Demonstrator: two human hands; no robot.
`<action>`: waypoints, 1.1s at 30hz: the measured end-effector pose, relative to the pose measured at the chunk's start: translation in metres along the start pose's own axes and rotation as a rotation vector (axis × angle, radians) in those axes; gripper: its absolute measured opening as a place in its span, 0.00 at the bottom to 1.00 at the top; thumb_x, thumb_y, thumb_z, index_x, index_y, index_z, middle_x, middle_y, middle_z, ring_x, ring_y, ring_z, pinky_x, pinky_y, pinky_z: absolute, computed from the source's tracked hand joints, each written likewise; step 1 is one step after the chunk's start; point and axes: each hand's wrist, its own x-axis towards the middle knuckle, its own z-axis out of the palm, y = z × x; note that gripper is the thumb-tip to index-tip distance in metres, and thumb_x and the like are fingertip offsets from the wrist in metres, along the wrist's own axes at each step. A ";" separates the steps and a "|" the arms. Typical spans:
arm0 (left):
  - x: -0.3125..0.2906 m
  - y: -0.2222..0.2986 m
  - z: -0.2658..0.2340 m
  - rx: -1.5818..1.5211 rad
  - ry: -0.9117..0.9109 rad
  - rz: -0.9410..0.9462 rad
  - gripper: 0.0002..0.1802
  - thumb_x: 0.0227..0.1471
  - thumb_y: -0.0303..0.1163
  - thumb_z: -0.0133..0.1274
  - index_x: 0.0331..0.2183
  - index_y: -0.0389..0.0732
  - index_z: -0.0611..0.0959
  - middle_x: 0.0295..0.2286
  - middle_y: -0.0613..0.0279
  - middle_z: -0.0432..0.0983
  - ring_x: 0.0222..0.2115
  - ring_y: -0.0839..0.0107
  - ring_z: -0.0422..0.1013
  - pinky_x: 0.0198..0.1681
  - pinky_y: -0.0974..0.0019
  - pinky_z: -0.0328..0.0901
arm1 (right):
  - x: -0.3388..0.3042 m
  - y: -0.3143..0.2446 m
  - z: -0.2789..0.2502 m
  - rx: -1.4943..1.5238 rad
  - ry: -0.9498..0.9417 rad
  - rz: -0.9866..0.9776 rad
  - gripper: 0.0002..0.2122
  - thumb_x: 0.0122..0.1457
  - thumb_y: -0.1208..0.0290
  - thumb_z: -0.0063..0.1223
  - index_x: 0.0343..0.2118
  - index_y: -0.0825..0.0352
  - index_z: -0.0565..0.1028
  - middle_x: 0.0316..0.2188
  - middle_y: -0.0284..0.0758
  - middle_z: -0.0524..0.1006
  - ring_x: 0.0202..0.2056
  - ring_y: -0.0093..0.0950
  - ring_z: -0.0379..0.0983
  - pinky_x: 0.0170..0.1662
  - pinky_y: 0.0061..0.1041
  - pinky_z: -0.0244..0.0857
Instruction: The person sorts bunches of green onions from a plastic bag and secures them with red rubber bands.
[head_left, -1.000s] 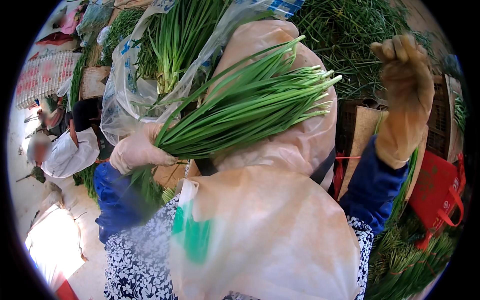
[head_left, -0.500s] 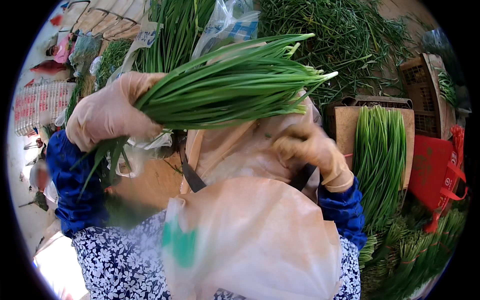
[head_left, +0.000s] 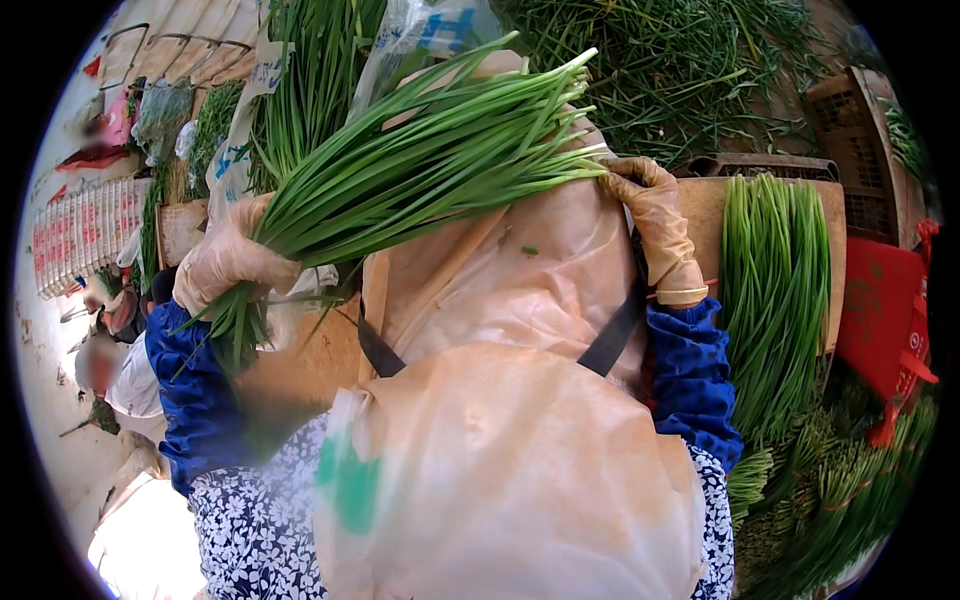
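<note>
Head view: left hand (head_left: 228, 262) clenched round chive bunch (head_left: 420, 170) near its leafy end; right hand (head_left: 655, 225) touching the cut ends, fingers curled.

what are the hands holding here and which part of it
The left hand has a closed grip on a bundle of green chives near its lower, leafy end. The right hand touches the bundle's cut end; no closed grip there.

The gloved left hand (head_left: 228, 262) is clenched shut, while the gloved right hand (head_left: 652, 215) is raised with fingers curled.
</note>
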 end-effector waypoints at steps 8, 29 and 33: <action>0.008 -0.032 -0.014 -0.024 -0.016 0.007 0.30 0.31 0.19 0.61 0.44 0.33 0.80 0.32 0.67 0.77 0.29 0.79 0.70 0.33 0.76 0.64 | 0.010 -0.031 -0.002 0.060 -0.103 0.224 0.07 0.55 0.75 0.62 0.36 0.69 0.79 0.27 0.26 0.76 0.28 0.13 0.67 0.34 0.16 0.62; 0.001 -0.064 -0.014 -0.123 0.028 0.022 0.31 0.28 0.25 0.66 0.42 0.33 0.78 0.22 0.62 0.77 0.17 0.79 0.70 0.16 0.76 0.60 | 0.087 -0.114 -0.042 -1.187 0.458 -0.049 0.25 0.57 0.80 0.51 0.59 0.56 0.68 0.40 0.36 0.76 0.35 0.24 0.75 0.39 0.23 0.74; -0.004 -0.044 -0.009 -0.157 0.017 0.020 0.34 0.31 0.24 0.65 0.46 0.33 0.77 0.28 0.62 0.79 0.20 0.79 0.71 0.20 0.76 0.64 | 0.080 -0.130 -0.061 -1.123 0.225 -0.047 0.15 0.59 0.70 0.53 0.49 0.67 0.73 0.40 0.39 0.77 0.33 0.27 0.76 0.33 0.26 0.73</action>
